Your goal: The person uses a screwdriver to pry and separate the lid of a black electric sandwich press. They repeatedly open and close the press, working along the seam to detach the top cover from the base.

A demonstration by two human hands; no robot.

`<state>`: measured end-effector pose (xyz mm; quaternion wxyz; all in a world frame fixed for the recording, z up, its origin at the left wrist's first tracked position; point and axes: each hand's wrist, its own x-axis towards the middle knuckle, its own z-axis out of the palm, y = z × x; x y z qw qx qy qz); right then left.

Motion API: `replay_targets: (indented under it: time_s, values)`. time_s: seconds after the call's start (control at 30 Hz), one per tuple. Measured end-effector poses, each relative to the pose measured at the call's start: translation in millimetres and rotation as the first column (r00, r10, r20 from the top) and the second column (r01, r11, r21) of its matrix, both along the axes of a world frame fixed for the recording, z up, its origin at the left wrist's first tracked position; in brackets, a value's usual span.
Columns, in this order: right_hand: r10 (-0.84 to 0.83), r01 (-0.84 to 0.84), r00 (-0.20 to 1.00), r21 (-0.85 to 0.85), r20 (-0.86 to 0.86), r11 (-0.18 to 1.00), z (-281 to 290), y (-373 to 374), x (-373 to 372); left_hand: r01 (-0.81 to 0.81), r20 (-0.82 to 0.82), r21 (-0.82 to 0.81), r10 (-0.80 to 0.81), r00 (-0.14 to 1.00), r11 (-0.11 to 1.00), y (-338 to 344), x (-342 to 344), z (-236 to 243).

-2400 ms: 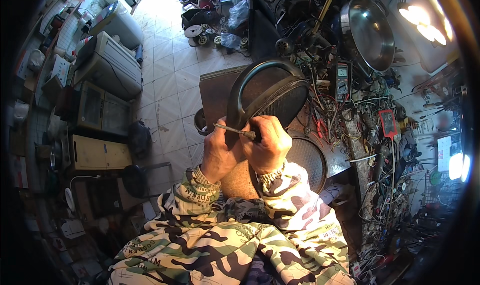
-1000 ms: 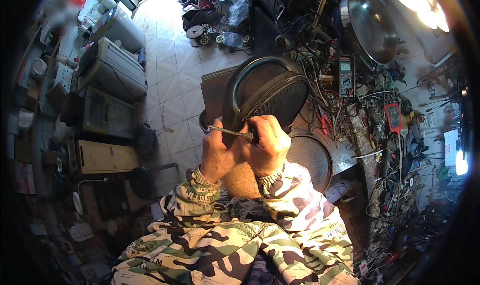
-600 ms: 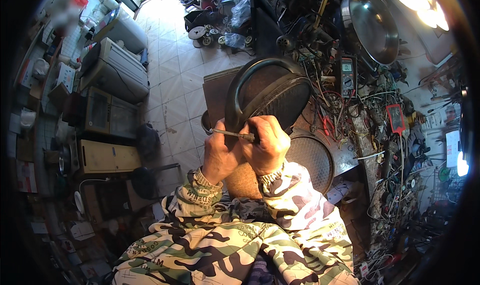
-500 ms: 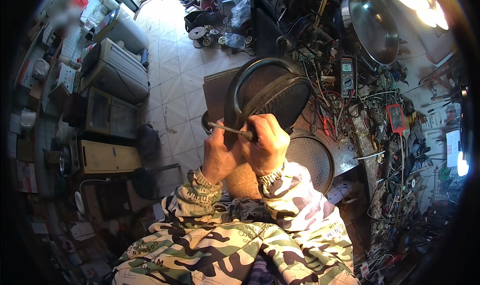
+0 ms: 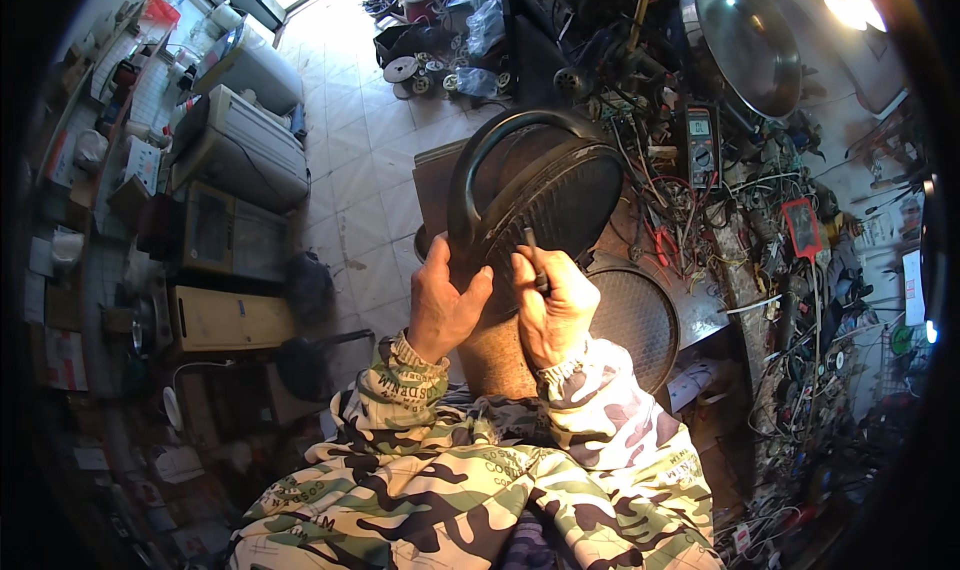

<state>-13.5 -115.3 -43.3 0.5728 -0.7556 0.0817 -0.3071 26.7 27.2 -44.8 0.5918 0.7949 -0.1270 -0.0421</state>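
A dark round griddle pan (image 5: 570,205) with a ridged inner face and a curved black handle (image 5: 466,180) stands tilted in front of me. My left hand (image 5: 445,305) is at its near left edge, thumb apart on the near side, other fingers partly hidden behind the rim; it seems to grip it. In my right hand (image 5: 555,310) is a thin dark screwdriver-like tool (image 5: 530,240), pointing up and away, close to the ridged face. Whether its tip touches the pan I cannot tell. A second round plate (image 5: 630,315) with a textured surface lies right of my right hand.
A multimeter (image 5: 703,148) and red-handled pliers (image 5: 660,245) lie among tangled wires on the right. Beyond them stand a shiny metal bowl (image 5: 745,40) and a red-framed paddle (image 5: 800,228). Cabinets (image 5: 230,320) line the left side, across a tiled floor (image 5: 350,160).
My hands have moved apart, the right one going right. The tool in it has swung from pointing left to pointing up. The pan has stayed nearly in place.
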Motion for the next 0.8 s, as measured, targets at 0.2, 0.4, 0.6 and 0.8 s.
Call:
replay_targets:
  time_s: [0.2,0.4,0.6,0.8]
  values:
    - [-0.004,0.01,0.998,0.097,-0.065,0.995,-11,-11,-12,0.02,0.064,-0.107,-0.013,0.998,0.994,-3,6,2]
    - [-0.001,0.021,0.99,-0.136,0.14,0.991,8,-8,-4,0.033,0.05,-0.076,-0.03,0.998,0.997,-3,2,10]
    - [-0.009,0.068,0.987,-0.368,0.16,0.928,21,0,6,-0.08,0.086,0.051,0.075,0.993,0.996,-12,-7,10]
    - [-0.026,0.04,0.999,-0.403,0.04,0.914,29,5,-1,-0.058,0.08,0.075,0.052,0.995,0.996,-13,-13,19]
